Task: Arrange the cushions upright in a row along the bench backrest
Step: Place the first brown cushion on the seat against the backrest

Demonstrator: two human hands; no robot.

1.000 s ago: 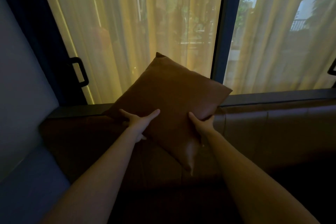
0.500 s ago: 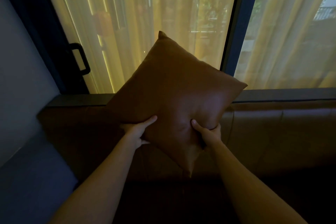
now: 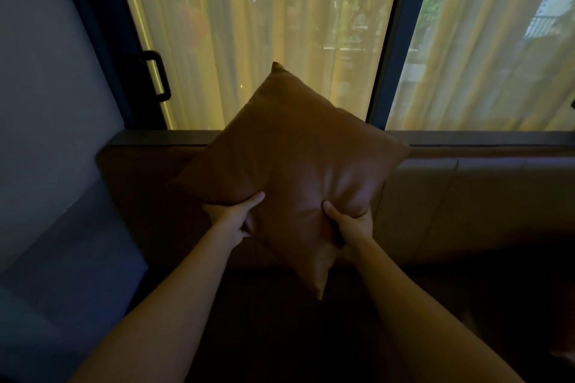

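Observation:
A brown leather cushion (image 3: 292, 162) is held up in front of the bench backrest (image 3: 466, 193), turned on its corner like a diamond, one corner pointing up and one down. My left hand (image 3: 233, 218) grips its lower left edge, thumb on the front. My right hand (image 3: 350, 221) grips its lower right edge and presses a dent into the leather. The cushion's lower corner hangs above the dark bench seat (image 3: 280, 320). Its upper half stands in front of the window.
A window with pale yellow curtains (image 3: 264, 34) runs behind the backrest, split by a dark frame post (image 3: 392, 40). A black handle (image 3: 157, 76) sits on the left frame. A grey wall (image 3: 40, 71) closes the left end, with a blue-grey pad (image 3: 71, 274) below it.
The cushion has come up and nearer to me, then dropped a little. Both hands have shifted lower on its edges and squeeze it harder.

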